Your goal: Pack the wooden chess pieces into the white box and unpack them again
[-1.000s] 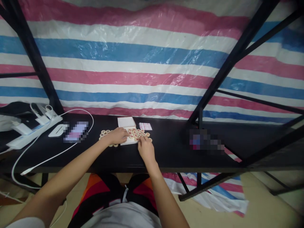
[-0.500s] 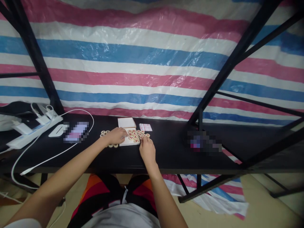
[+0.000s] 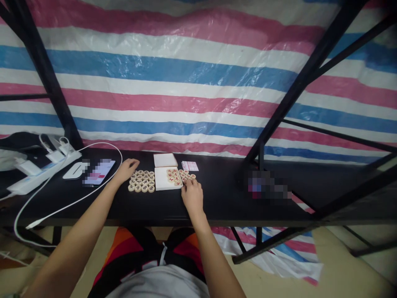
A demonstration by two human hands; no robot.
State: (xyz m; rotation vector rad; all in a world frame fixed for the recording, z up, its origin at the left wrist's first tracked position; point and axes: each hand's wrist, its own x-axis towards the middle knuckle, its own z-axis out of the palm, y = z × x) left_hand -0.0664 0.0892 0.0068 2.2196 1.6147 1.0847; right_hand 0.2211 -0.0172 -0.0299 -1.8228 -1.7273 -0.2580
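Note:
My left hand [image 3: 126, 170] reaches over the back left corner of a block of Chinese chess pieces [image 3: 144, 182] with dark characters, set out in rows. Its fingers are slightly bent and apart; I see nothing between them. An open white box [image 3: 162, 179] lies beside the block, its lid [image 3: 165, 160] tipped back. Red-character pieces [image 3: 173, 176] fill the right part of the box, and its left part shows bare white. My right hand [image 3: 192, 196] is closed at the box's right front edge, fingertips partly hidden. More red pieces [image 3: 187, 175] lie just beyond them.
A small printed card [image 3: 190, 166] lies behind the red pieces. At left are a phone [image 3: 99, 172], a white device [image 3: 74, 170], a power strip [image 3: 43, 171] and a white cable [image 3: 66, 203] on the black table [image 3: 217, 207]. Black metal bars [image 3: 279, 107] slant up at right.
My left hand has moved left out of the box to the dark pieces' back left corner, uncovering the block and the box's bare left part. My right hand has stayed in place.

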